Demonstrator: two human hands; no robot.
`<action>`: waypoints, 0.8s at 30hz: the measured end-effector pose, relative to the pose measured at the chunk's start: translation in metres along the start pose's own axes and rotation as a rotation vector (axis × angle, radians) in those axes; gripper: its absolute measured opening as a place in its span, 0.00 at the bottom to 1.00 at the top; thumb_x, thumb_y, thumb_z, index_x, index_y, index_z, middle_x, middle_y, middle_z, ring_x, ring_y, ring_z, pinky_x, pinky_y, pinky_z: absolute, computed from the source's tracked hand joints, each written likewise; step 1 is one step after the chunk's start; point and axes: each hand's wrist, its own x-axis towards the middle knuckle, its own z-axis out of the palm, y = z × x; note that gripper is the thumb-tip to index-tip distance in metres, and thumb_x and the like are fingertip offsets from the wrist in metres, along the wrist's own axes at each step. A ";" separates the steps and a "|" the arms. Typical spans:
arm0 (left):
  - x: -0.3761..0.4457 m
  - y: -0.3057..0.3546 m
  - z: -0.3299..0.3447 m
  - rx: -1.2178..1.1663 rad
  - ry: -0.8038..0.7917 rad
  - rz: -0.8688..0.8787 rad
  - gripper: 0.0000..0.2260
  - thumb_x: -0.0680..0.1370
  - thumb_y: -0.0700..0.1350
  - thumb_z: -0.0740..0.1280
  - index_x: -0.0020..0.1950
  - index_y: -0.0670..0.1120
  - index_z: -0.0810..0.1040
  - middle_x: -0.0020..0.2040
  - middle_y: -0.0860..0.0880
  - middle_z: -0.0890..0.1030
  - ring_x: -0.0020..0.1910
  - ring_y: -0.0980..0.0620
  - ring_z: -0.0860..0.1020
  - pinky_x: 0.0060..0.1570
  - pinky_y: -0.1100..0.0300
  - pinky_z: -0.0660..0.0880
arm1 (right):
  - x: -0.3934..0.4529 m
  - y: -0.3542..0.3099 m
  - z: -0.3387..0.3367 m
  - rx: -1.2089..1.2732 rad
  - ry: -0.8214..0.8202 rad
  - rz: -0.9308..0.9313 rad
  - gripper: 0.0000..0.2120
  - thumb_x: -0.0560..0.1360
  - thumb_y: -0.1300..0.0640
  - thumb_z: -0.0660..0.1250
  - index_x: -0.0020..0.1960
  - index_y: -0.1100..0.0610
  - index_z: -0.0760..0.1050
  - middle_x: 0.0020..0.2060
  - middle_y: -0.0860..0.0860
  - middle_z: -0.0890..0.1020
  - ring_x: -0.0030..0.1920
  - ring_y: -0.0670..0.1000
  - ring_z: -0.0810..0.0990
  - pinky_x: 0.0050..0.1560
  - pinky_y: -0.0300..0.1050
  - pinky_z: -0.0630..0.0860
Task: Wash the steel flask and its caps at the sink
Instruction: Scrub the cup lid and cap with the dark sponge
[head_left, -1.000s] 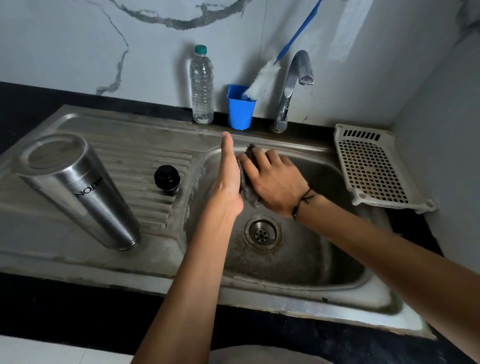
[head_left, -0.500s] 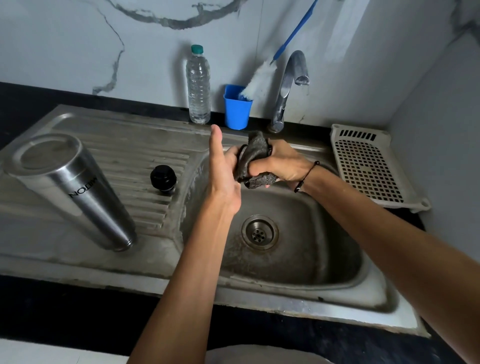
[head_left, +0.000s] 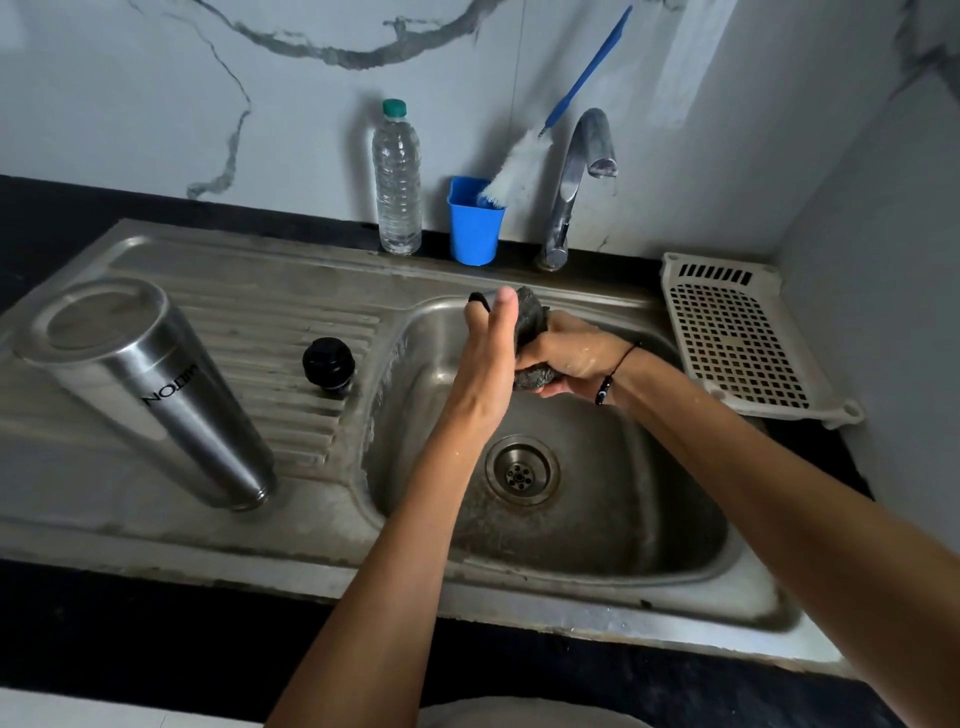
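The steel flask (head_left: 150, 384) stands upside down on the drainboard at the left. A black cap (head_left: 328, 364) sits on the drainboard ridges beside the basin. Over the back of the sink basin (head_left: 597, 525), my left hand (head_left: 488, 358) is held edge-on with straight fingers. A small black piece (head_left: 478, 300), apparently another cap, peeks out past its fingertips; the rest is hidden by the palm. My wet right hand (head_left: 576, 364) grips a dark scrubber (head_left: 531, 325) and presses it against the left palm.
The tap (head_left: 576, 182) stands behind the basin with no water running. A clear water bottle (head_left: 397, 182) and a blue cup (head_left: 474, 223) holding a bottle brush (head_left: 519, 166) stand along the wall. A white perforated tray (head_left: 737, 338) lies right of the basin.
Both hands have lifted from low in the basin toward its back rim. The right hand turned and bunched the scrubber against the left palm, and the small black piece now shows.
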 end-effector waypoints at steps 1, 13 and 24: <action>0.001 0.000 -0.001 0.045 -0.021 -0.001 0.41 0.72 0.72 0.49 0.75 0.45 0.55 0.72 0.44 0.66 0.70 0.48 0.67 0.63 0.57 0.65 | -0.001 0.000 0.001 -0.043 0.012 -0.002 0.07 0.73 0.70 0.62 0.41 0.59 0.72 0.32 0.54 0.73 0.33 0.49 0.70 0.32 0.41 0.66; 0.006 0.009 -0.015 -0.587 0.049 -0.335 0.39 0.75 0.71 0.44 0.64 0.43 0.75 0.59 0.42 0.79 0.58 0.46 0.77 0.58 0.50 0.72 | 0.001 0.019 0.023 -1.275 0.448 -0.468 0.41 0.73 0.54 0.68 0.77 0.58 0.47 0.68 0.61 0.63 0.64 0.62 0.66 0.62 0.59 0.69; -0.004 0.022 -0.021 -0.405 0.017 -0.266 0.39 0.73 0.73 0.49 0.59 0.42 0.79 0.53 0.42 0.83 0.53 0.46 0.82 0.55 0.50 0.77 | 0.010 -0.017 0.008 -0.779 0.081 -0.422 0.30 0.61 0.56 0.78 0.60 0.56 0.71 0.48 0.49 0.80 0.48 0.49 0.79 0.50 0.42 0.76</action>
